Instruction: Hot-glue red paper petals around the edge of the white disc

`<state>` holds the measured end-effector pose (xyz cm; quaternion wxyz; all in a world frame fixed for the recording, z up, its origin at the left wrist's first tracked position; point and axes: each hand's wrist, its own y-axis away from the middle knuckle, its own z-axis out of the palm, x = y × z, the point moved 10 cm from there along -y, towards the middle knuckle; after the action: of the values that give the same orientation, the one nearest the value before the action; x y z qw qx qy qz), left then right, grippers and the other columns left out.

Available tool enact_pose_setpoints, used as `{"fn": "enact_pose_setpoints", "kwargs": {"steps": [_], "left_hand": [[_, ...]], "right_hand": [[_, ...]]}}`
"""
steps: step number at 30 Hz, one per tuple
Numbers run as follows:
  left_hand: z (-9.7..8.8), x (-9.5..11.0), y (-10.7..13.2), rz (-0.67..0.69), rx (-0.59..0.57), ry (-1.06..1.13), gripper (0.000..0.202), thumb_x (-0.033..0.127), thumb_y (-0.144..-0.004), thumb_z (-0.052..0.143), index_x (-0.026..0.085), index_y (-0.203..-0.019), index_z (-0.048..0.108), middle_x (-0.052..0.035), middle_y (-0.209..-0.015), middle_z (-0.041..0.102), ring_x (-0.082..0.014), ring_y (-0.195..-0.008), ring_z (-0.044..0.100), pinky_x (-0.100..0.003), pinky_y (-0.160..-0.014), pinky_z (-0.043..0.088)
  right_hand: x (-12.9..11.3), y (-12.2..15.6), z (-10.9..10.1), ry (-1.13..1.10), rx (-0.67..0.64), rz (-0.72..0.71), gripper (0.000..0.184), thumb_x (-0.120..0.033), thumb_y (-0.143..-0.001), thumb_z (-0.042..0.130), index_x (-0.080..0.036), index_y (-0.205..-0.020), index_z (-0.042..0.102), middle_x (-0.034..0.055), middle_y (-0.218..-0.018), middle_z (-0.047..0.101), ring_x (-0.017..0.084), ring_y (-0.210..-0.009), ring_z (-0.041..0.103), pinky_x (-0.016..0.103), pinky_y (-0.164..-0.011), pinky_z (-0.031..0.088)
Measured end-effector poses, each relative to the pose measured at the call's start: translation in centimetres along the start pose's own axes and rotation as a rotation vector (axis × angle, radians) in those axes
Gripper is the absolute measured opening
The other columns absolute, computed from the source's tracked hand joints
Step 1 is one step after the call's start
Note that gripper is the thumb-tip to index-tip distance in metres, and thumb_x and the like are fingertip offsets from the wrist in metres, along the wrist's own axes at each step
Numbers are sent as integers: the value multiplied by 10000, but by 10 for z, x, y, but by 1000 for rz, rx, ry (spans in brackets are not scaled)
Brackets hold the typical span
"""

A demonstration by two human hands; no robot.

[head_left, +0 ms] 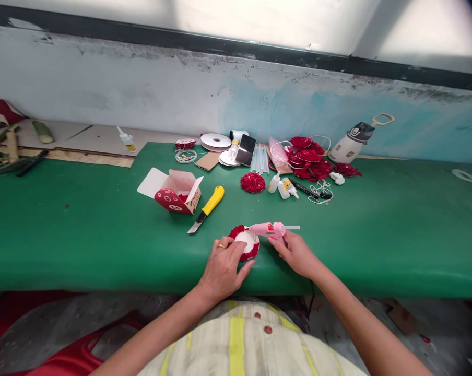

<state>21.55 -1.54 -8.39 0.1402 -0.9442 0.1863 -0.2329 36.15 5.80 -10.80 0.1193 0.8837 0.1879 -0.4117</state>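
My right hand (297,253) is closed round the handle of a pink glue gun (265,228), with a clear glue stick poking out of its back end. Its nozzle meets the upper edge of a round white disc (246,241) bordered with red ruffled trim (251,254). My left hand (226,263) holds this disc on the table, fingers over its left side and thumb near the bottom edge. Beyond the left hand lies a yellow utility knife (207,209), blade out. An open red-and-white paper box (177,193) stands left of the knife.
On the green table (83,224) lie a finished red ruffled disc (252,183), several small glue bottles (283,189) and a black marker (303,188). Farther back are a ribbon spool (215,141), a phone (246,150), glue sticks (260,159), red ruffled pieces (309,156) and a drink bottle (347,145).
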Motion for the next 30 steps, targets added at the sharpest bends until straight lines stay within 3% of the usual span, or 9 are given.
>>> {"fn": "enact_pose_setpoints", "kwargs": {"steps": [4,10,22,26,30], "left_hand": [[0,2,-1,9,-1,-14,206,333,-915,508,161,-1016,558,-94,-916,655,-279,-927,507,-429,-797,373],[-3,3,-2,12,36,-38,146,296,-920,499,174,-956,570,-85,-869,650,-274,-911,521,-422,-796,380],[-6,1,0,4,61,-30,157,295,-918,505,163,-938,589,-94,-857,645,-271,-887,514,-415,-785,392],[-6,0,1,1,71,-4,143,282,-912,512,166,-934,592,-94,-843,643,-269,-880,508,-416,-783,402],[-5,-2,2,-4,70,8,140,281,-911,513,169,-937,592,-94,-849,643,-270,-884,508,-418,-786,406]], "right_hand": [[-16,3,-5,101,10,-74,339,-449,-934,464,-213,-695,511,47,-714,558,170,-615,475,303,-564,358],[-40,14,-2,181,-58,-164,304,-419,-948,429,-223,-756,559,54,-799,549,164,-626,461,303,-582,330],[-28,-15,-20,80,-280,-11,420,-515,-841,575,-213,-568,471,-26,-457,495,109,-424,383,250,-429,253],[-26,-19,-38,50,-231,5,417,-533,-794,628,-199,-564,528,-32,-471,478,94,-426,357,240,-414,234],[-17,-18,-57,-11,-134,29,360,-542,-816,605,-191,-741,629,-29,-492,506,116,-444,424,245,-430,311]]}}
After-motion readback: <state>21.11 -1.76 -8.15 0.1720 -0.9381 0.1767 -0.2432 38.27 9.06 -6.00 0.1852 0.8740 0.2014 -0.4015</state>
